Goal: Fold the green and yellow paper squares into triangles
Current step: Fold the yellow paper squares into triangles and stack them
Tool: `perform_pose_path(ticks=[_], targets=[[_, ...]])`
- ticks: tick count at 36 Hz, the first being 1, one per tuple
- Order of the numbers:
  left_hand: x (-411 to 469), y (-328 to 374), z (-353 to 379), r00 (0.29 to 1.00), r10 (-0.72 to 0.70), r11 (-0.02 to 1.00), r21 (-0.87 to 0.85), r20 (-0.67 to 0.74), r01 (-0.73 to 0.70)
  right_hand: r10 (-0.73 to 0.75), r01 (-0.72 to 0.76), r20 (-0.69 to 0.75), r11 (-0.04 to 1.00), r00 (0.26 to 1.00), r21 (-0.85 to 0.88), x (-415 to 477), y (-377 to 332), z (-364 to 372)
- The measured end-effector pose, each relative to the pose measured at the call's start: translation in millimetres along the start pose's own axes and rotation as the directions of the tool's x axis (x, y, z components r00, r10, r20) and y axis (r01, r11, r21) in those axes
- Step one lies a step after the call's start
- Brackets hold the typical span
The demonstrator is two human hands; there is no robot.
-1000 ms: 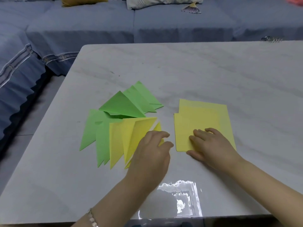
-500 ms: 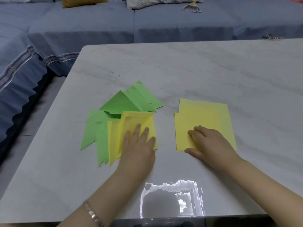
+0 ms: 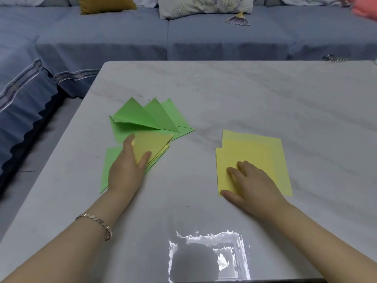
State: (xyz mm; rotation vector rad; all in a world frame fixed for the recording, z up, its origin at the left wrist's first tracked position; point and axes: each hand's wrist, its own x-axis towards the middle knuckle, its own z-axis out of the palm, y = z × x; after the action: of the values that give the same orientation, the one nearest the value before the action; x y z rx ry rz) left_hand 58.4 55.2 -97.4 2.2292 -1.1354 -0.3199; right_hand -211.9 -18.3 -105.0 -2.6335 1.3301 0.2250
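Marble table; blue sofa behind (cushions on it).

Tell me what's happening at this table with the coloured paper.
A person is folding paper at a marble table. Their left hand lies flat on a few folded yellow triangles, which overlap a fan of green triangles. The right hand rests on a stack of unfolded yellow squares. No unfolded green paper shows, so the yellow stack looks like what remains.
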Motion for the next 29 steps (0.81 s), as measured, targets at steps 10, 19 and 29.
perform_pose_path(ticks=[10, 19, 29], targets=[[-3, 17, 19, 0.794, 0.568, 0.792, 0.404, -0.216, -0.456, 0.043, -0.038, 0.071, 0.997, 0.997, -0.070, -2, -8, -8], [-55, 85, 54, 0.882, 0.125, 0.975, -0.221, 0.455, -0.024, -0.126, 0.140, -0.378, 0.990, 0.917, 0.010, -8, -6, 1], [-56, 106, 54, 0.702, -0.101, 0.659, -0.481, 0.705, 0.578, 0.012, 0.092, -0.371, 0.960, 0.928, 0.263, -21, 2, 1]])
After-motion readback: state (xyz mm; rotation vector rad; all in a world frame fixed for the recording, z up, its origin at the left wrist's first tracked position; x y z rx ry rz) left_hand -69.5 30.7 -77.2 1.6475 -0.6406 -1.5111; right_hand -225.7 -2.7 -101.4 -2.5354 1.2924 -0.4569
